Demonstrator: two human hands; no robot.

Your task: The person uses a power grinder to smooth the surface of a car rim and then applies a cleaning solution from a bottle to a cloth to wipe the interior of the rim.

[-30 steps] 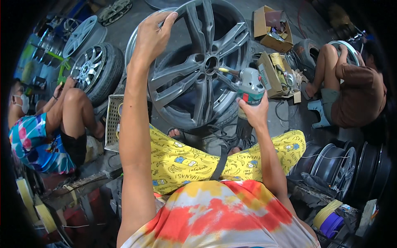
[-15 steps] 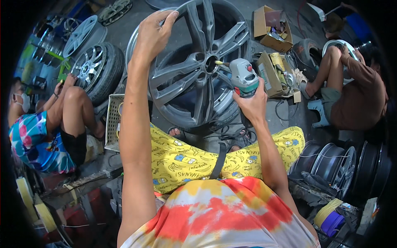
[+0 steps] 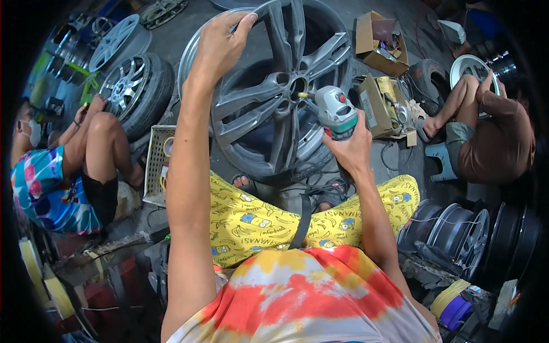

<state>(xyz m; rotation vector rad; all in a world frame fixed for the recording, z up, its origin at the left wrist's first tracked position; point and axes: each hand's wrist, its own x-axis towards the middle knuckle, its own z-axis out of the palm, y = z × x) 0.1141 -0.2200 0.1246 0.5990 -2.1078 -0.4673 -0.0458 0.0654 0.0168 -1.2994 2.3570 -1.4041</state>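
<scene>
Item: alloy wheel (image 3: 260, 91), grey, paired spokes; lies face up at the seated person's 12 o'clock, over another round part mostly hidden beneath.

Item: centre bore (image 3: 297, 86), a dark opening in the wheel's hub.

Item: handheld electric grinder (image 3: 337, 108), grey and green, red button; sits at the bore's 4 o'clock, its pale yellow tip (image 3: 303, 95) beside the opening's edge (contact cannot be told from this angle).

Right hand (image 3: 353, 143): grasping the grinder's body, fingers wrapped around it.

Left hand (image 3: 220, 46): at the wheel's lip, 10 to 11 o'clock, digits bent; whether it clamps or merely rests cannot be told.

Surroundings, taken from the hub: farther cardboard box (image 3: 380, 62) at 2 o'clock; nearer cardboard box (image 3: 369, 108) at 3 o'clock; pale perforated basket (image 3: 153, 177) at 8 o'clock; tangled dark cable (image 3: 309, 186) at 6 o'clock, near the feet.

Handling notes, as judgement: light, even pressure suits the bore's edge, without dwelling on one spot. A firm right wrist guards against a spinning tip kicking into the spokes. The left hand, well apart from the tip, is well placed for steadying. Slack cable wants clearance from the feet.
</scene>
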